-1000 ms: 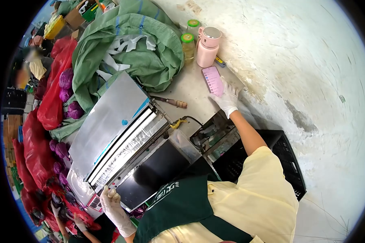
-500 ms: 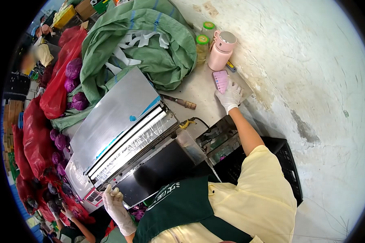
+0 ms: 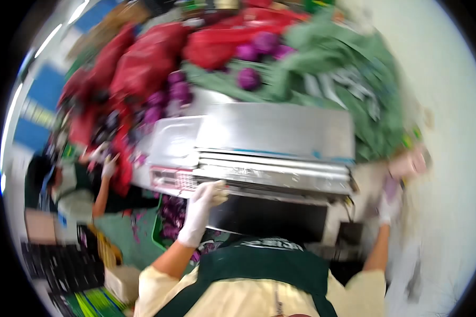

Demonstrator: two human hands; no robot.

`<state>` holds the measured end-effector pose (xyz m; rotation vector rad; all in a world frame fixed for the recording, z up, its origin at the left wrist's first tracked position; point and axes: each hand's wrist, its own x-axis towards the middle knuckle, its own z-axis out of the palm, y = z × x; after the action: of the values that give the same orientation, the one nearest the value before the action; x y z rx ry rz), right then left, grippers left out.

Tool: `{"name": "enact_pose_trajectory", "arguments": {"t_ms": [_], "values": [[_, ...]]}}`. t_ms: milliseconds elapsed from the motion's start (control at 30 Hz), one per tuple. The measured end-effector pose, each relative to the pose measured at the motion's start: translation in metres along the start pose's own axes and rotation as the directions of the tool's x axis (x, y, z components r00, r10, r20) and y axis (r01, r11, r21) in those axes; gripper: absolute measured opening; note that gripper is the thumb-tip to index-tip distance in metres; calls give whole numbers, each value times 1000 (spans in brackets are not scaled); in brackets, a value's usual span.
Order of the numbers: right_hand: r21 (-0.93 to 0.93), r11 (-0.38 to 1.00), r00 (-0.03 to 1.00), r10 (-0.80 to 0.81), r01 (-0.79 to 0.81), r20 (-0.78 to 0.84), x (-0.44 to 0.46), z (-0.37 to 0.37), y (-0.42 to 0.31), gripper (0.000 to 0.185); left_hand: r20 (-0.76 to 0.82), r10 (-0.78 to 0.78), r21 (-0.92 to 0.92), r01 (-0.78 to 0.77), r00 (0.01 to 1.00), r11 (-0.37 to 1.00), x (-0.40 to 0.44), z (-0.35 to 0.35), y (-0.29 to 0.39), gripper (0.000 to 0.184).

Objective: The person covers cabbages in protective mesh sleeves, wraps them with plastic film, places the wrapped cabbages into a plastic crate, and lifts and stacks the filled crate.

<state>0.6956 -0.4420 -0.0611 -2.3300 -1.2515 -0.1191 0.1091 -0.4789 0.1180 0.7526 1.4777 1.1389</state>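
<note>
My gloved left hand hovers at the near left edge of the metal wrapping machine, by its red and white control panel; its fingers are curled, and whether they hold anything is too blurred to tell. On the far right, my gloved right hand touches the purple-pink phone, just below the pink bottle. Motion smears the fingers of that hand. A film roll lies along the machine, with a black plate nearer to me.
Purple cabbages, red net bags and a green sack lie behind the machine. A co-worker is at the left, hands near the bags. Black crates stand at lower left; a green basket holds purple scraps.
The view has swung left, bringing the co-worker and crates into sight. My right hand stays by the phone, now at the far right. My left hand remains near the machine's control panel.
</note>
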Motion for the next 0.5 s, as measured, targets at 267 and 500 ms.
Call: {"name": "enact_pose_trajectory", "arguments": {"t_ms": [267, 500], "values": [[-145, 987, 988, -92, 73, -127, -26, -27, -33, 55, -135, 262, 133, -244, 956, 961, 124, -171, -11, 30], [-57, 988, 990, -143, 143, 4, -73, -59, -156, 56, -360, 628, 832, -66, 690, 550, 320, -340, 8, 78]]}}
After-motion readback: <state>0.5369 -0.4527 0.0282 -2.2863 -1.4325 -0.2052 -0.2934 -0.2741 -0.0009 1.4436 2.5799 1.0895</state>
